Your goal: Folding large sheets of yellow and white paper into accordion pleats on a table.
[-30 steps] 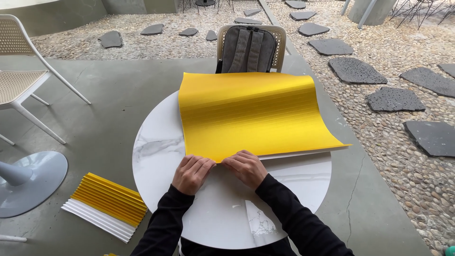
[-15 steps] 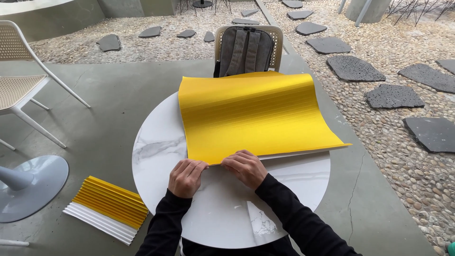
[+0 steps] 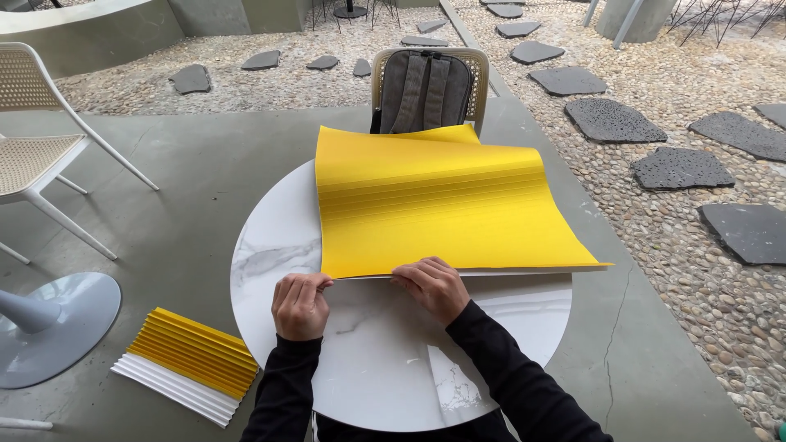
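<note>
While both hands pinch its near edge, yellow sheet overhangs table.

Soft, even daylight; faint shadows; sharp focus throughout; slight wide-angle stretch at edges.

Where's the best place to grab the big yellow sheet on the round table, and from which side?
Take the yellow sheet by its near edge, coming from the person's side of the white round table. That edge lies straight and overhangs nothing, and the left hand and right hand already pinch it there. The far edge curls up toward the chair, so it is probably less steady.
</note>
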